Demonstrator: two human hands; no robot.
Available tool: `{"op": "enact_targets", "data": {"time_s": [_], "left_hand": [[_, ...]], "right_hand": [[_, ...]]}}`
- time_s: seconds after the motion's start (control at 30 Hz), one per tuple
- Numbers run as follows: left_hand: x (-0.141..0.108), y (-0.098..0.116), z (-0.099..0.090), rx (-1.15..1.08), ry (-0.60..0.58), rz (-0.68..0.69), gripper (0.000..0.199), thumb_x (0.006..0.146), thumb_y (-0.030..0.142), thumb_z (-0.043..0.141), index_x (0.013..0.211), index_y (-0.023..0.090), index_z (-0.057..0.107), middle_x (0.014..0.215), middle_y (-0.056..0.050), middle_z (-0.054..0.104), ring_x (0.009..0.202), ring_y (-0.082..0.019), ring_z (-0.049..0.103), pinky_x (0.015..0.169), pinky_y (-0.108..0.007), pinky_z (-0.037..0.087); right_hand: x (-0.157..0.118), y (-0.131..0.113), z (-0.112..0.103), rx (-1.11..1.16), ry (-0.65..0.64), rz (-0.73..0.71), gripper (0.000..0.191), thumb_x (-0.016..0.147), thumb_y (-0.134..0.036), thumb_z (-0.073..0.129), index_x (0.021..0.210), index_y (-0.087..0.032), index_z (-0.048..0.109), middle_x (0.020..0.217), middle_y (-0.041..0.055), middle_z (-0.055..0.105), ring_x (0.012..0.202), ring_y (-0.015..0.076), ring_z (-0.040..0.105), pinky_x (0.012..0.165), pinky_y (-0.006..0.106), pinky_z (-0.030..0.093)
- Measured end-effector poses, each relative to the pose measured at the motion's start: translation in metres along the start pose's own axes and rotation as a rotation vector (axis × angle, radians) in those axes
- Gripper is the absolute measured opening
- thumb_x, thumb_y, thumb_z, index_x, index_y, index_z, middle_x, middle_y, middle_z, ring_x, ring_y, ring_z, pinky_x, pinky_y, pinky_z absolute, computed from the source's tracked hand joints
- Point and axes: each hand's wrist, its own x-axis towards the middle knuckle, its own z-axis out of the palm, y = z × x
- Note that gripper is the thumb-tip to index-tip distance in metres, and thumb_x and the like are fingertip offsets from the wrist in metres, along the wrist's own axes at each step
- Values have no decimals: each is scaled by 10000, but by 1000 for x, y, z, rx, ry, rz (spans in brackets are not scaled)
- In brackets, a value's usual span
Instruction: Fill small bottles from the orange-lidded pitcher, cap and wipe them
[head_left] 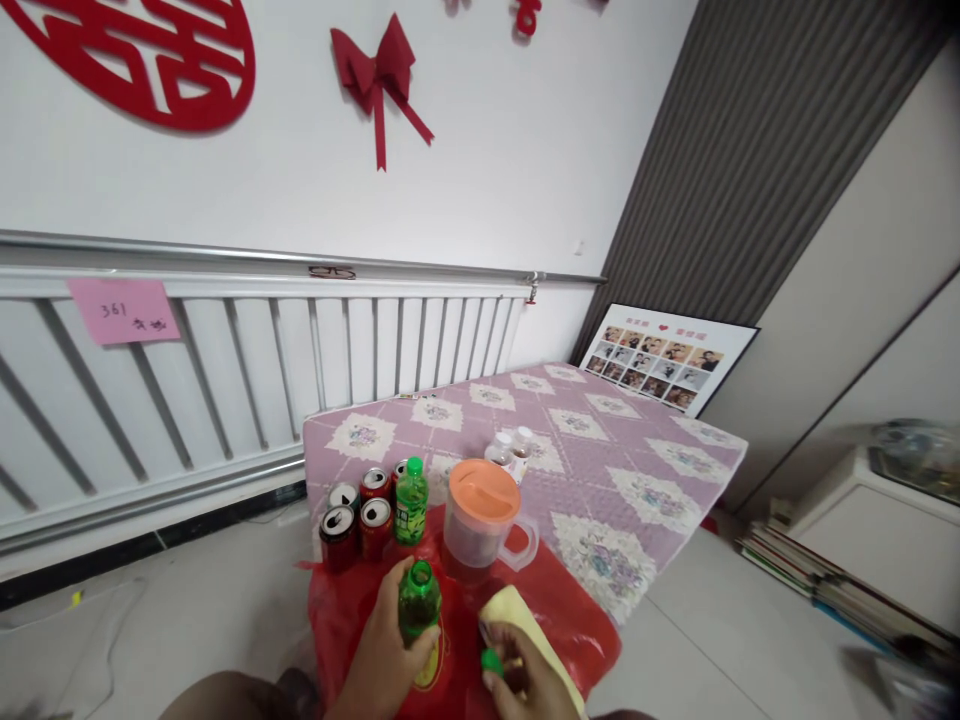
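Observation:
An uncapped green bottle (420, 592) stands upright in my left hand (390, 645), its open mouth facing up. My right hand (521, 672) pinches a green cap (492, 661) between its fingers, to the right of the bottle and apart from it. Beside and partly under my right hand lies a yellow cloth (529, 625). Both hands are over a red plastic bag (577, 610) at the table's near end. Behind the held bottle stands a capped green bottle (410, 505). To its right is a clear pitcher (471, 535) with an orange lid (485, 490).
Several opened cans (375, 527) are grouped at the left edge. Two small white-capped bottles (517, 455) stand behind the pitcher. A patterned cloth covers the table (600, 455). Beyond are a white radiator (360, 350) and, at the far end, a photo board (667, 355).

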Motion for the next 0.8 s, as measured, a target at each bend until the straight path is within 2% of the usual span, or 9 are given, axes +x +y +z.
{"op": "enact_targets", "data": {"time_s": [0.03, 0.1, 0.13, 0.27, 0.4, 0.57, 0.8], "left_hand": [[0, 1, 0, -1, 1, 1, 721, 685, 142, 619, 1365, 167, 378, 1408, -148, 511, 1286, -256, 518, 1115, -427, 389], [0, 2, -1, -3, -1, -1, 717, 683, 139, 620, 1361, 162, 385, 1401, -147, 515, 1287, -256, 514, 1112, -422, 389], [0, 2, -1, -6, -4, -1, 716, 680, 137, 621, 1358, 157, 389, 1398, -147, 516, 1289, -257, 512, 1112, -420, 389], [1, -1, 1, -21, 12, 31, 733, 660, 110, 621, 1356, 155, 393, 1407, -141, 510, 1308, -261, 493, 1126, -423, 372], [1, -3, 2, -53, 0, 89, 721, 679, 112, 618, 1359, 170, 383, 1405, -129, 509, 1309, -253, 491, 1122, -413, 384], [2, -4, 2, -69, -28, 119, 691, 703, 130, 612, 1353, 163, 382, 1388, -136, 523, 1282, -249, 514, 1094, -399, 415], [4, -11, 4, -16, -14, 50, 671, 697, 183, 631, 1328, 141, 406, 1410, -176, 515, 1317, -281, 494, 1119, -434, 385]], "right_hand": [[6, -9, -2, 65, -7, -16, 314, 726, -372, 626, 987, -223, 717, 857, 58, 735, 732, 226, 681, 687, 313, 549], [18, -32, -6, 135, 61, -78, 333, 775, -338, 594, 1067, -213, 694, 910, 55, 717, 783, 202, 665, 745, 300, 534], [24, -44, -6, 143, 69, -125, 323, 778, -311, 596, 1073, -218, 690, 876, 41, 702, 756, 188, 648, 729, 288, 525], [45, -94, -3, 123, 15, -276, 268, 804, -245, 591, 1053, -244, 688, 1014, 41, 684, 864, 181, 633, 809, 288, 502], [54, -127, 3, 63, -70, -326, 289, 773, -181, 569, 1036, -225, 682, 1011, 50, 670, 921, 199, 629, 845, 318, 503], [54, -138, 8, -89, -202, -352, 336, 780, -96, 538, 1069, -201, 673, 1045, 71, 638, 990, 204, 605, 908, 327, 475], [57, -141, 9, -256, -315, -366, 316, 786, -40, 557, 1012, -213, 697, 1054, 62, 632, 999, 200, 573, 917, 302, 437]]}}
